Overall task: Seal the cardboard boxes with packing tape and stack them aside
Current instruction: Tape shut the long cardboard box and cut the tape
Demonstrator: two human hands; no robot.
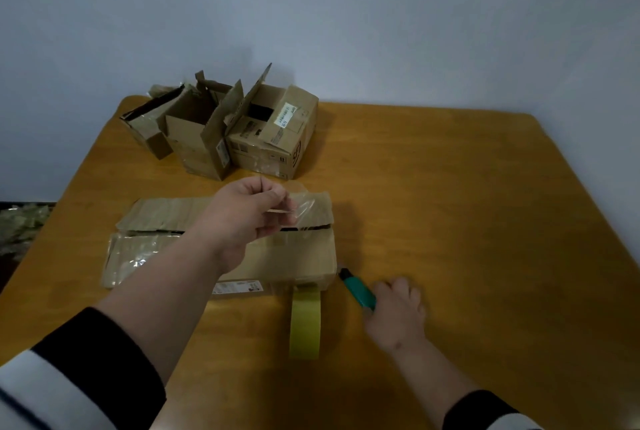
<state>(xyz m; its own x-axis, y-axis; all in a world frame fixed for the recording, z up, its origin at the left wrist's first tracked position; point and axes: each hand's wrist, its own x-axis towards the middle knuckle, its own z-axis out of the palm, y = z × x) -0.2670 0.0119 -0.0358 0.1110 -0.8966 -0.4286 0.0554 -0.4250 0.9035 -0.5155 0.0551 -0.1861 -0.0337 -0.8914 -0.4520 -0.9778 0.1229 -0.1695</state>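
A flat box (221, 242) lies on the wooden table (485, 221), right in front of the person. It is long from left to right. The gap between its two top flaps runs the same way, and the gap looks open.

The left hand (249, 218) is held up over the right part of the box. Its thumb and fingers pinch a clear piece of tape (304, 202). The loose tape hangs out to the right of the fingers, just above the right end of the gap. So the gap is straight below the tape. It looks like the tape only has to come down and get pressed flat there. The left hand is the nearer one for that job.

The right hand (398, 305) rests on the table, to the right of the box. Its fingers curl round a green cutter (358, 292). The cutter's dark tip points at the near right corner of the box. The hand is blurry, so the grip is hard to see well.

A yellow tape roll (305, 320) stands on its edge, just in front of the box.

Three more boxes (221, 128) sit at the far side of the table. Their flaps stick up and they look open.
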